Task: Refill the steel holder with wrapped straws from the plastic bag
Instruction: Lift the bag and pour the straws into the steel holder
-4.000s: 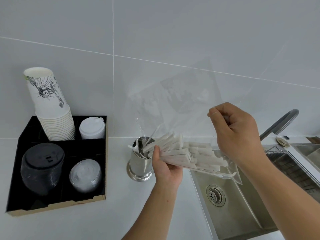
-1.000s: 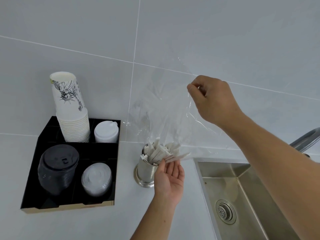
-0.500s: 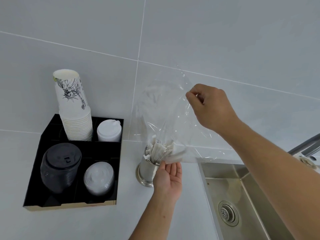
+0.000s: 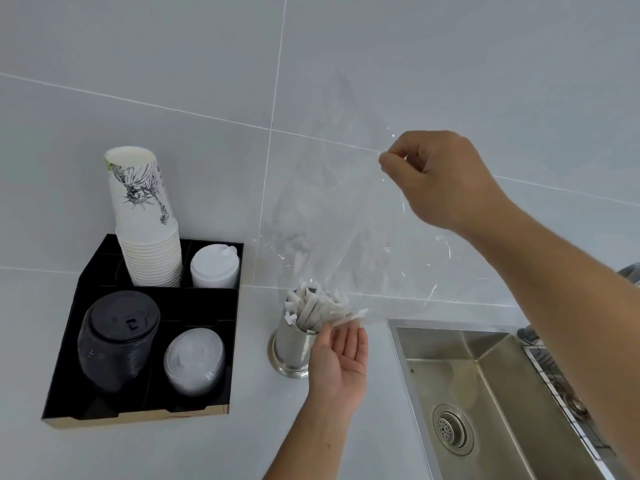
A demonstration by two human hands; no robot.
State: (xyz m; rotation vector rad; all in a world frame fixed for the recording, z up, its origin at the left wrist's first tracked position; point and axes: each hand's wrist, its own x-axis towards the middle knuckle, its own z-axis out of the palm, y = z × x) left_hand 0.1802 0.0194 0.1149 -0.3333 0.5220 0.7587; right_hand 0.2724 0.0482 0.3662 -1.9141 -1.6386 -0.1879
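The steel holder stands on the white counter, left of the sink. Several white wrapped straws stick out of its top, leaning right. A clear plastic bag hangs upside down over the holder, its mouth around the straw tops. My right hand pinches the bag's upper edge high above the holder. My left hand is open, palm up, right beside the holder, with its fingertips under the outermost straws.
A black divided tray at the left holds a stack of printed paper cups, white lids, black lids and clear lids. A steel sink with a drain lies to the right. A tiled wall is behind.
My right hand has lifted the bag higher, so more of it hangs free over the holder. Four seconds ago my left hand gripped the straws through the bag; they now stand in the holder.
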